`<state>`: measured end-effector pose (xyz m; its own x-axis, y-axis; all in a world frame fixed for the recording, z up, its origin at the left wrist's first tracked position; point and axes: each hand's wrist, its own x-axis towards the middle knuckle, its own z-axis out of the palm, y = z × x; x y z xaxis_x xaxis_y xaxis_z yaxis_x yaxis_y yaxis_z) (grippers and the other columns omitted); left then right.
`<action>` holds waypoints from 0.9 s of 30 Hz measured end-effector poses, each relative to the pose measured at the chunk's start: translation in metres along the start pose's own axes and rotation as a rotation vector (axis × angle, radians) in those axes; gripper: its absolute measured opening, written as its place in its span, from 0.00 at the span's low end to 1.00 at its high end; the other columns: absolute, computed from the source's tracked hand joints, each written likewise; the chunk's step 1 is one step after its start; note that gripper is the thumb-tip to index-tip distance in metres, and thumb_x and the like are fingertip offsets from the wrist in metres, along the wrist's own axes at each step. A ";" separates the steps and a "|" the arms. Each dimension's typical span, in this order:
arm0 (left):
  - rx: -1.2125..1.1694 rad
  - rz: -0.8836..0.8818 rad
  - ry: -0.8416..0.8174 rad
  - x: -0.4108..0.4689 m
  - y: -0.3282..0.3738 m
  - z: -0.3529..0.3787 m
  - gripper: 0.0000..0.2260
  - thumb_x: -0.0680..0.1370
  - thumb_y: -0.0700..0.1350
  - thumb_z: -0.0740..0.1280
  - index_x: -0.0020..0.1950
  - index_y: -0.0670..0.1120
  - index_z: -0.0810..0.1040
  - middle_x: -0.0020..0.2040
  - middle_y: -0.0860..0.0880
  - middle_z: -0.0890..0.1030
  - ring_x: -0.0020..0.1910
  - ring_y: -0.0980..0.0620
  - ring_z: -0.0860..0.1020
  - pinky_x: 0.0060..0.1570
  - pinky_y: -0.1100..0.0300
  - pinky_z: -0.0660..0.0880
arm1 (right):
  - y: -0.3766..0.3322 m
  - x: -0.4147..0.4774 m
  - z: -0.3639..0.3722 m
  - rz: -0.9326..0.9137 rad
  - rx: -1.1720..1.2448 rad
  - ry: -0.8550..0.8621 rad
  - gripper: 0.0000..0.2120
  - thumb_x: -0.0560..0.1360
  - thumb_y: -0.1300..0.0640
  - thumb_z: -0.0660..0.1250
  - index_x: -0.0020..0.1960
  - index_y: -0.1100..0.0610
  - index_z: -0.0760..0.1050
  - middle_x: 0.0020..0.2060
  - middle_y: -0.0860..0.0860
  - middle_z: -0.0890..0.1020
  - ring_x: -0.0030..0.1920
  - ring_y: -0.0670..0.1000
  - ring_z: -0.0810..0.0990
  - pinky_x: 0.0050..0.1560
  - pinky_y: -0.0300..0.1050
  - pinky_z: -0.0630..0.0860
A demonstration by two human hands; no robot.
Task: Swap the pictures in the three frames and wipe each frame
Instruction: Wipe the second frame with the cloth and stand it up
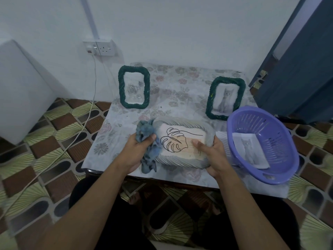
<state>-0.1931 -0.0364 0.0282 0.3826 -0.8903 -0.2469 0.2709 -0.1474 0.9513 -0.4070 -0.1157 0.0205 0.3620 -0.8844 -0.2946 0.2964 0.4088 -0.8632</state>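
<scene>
Both grips are busy on one thing: the right hand [214,156] is closed around the right end of the grey frame [182,141], thumb lying on the leaf picture [178,142] and fingers wrapped under the rope-like rim, while the left hand [137,150] is clenched on a bunched blue cloth [146,139] pressed against the frame's left end. The frame lies flat on the counter [117,127], near its front edge, directly between the two hands. It looks light and stiff, with a ridged rim that should give a sure hold; the smooth front pane is probably slippery and likely breakable, so the rim is the better place to hold, with pressure kept gentle over the picture. The cloth is soft and limp, hanging loose below the left grip, and will likely need gathering to wipe evenly. Beyond the hands stand two green frames, one with roses [134,87] past the left grip, one with a cat [225,98] past the right. Just right of the right grip sits a purple basket [288,156] holding a loose cat print [250,150].
</scene>
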 end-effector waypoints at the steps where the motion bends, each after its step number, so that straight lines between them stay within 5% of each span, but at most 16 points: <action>1: -0.013 -0.008 -0.045 -0.001 -0.001 -0.001 0.06 0.80 0.34 0.63 0.47 0.39 0.80 0.43 0.45 0.85 0.44 0.48 0.82 0.49 0.53 0.81 | -0.002 0.000 -0.001 -0.002 -0.004 -0.005 0.22 0.70 0.69 0.71 0.63 0.63 0.74 0.54 0.60 0.84 0.54 0.61 0.84 0.49 0.56 0.83; 8: 0.131 0.100 0.101 0.003 -0.005 0.007 0.08 0.81 0.44 0.66 0.44 0.45 0.81 0.41 0.47 0.85 0.44 0.47 0.83 0.49 0.51 0.79 | -0.005 -0.001 0.005 -0.018 -0.033 -0.029 0.22 0.68 0.67 0.73 0.60 0.58 0.74 0.52 0.58 0.85 0.52 0.59 0.85 0.50 0.56 0.83; 13: 0.327 0.244 0.323 0.001 -0.006 0.019 0.14 0.81 0.54 0.62 0.39 0.49 0.77 0.34 0.51 0.80 0.35 0.54 0.78 0.33 0.61 0.72 | 0.001 -0.001 0.010 -0.041 -0.033 -0.022 0.20 0.70 0.70 0.72 0.59 0.57 0.74 0.51 0.57 0.85 0.52 0.58 0.85 0.48 0.54 0.83; 19: 0.272 0.183 0.395 0.009 -0.002 0.019 0.21 0.81 0.57 0.62 0.36 0.44 0.77 0.30 0.45 0.77 0.30 0.50 0.76 0.32 0.54 0.71 | 0.006 -0.002 0.007 -0.029 -0.020 -0.010 0.23 0.67 0.67 0.73 0.60 0.59 0.74 0.53 0.59 0.85 0.54 0.60 0.84 0.51 0.58 0.82; 23: 0.154 0.092 0.376 0.009 -0.005 0.016 0.21 0.82 0.56 0.61 0.33 0.47 0.74 0.23 0.52 0.73 0.25 0.54 0.72 0.30 0.59 0.68 | 0.007 -0.001 0.005 -0.017 -0.034 -0.021 0.19 0.71 0.71 0.71 0.60 0.59 0.74 0.52 0.58 0.85 0.53 0.59 0.84 0.51 0.57 0.82; 25: 0.081 0.032 0.325 0.006 -0.003 0.014 0.18 0.83 0.54 0.60 0.38 0.45 0.77 0.27 0.51 0.76 0.32 0.49 0.75 0.35 0.57 0.70 | 0.009 0.000 0.005 -0.005 -0.067 -0.027 0.22 0.71 0.70 0.72 0.63 0.62 0.73 0.54 0.60 0.84 0.55 0.60 0.84 0.54 0.59 0.81; 27: -0.158 0.027 0.536 0.009 0.005 0.015 0.24 0.82 0.59 0.59 0.53 0.38 0.79 0.41 0.47 0.82 0.48 0.43 0.80 0.45 0.57 0.74 | 0.011 0.001 0.005 0.007 -0.089 -0.018 0.25 0.70 0.69 0.73 0.65 0.63 0.72 0.55 0.61 0.84 0.56 0.61 0.83 0.55 0.59 0.80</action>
<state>-0.2013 -0.0515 0.0331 0.7758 -0.5428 -0.3215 0.3680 -0.0246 0.9295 -0.3992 -0.1115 0.0127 0.3798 -0.8769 -0.2945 0.2141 0.3930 -0.8943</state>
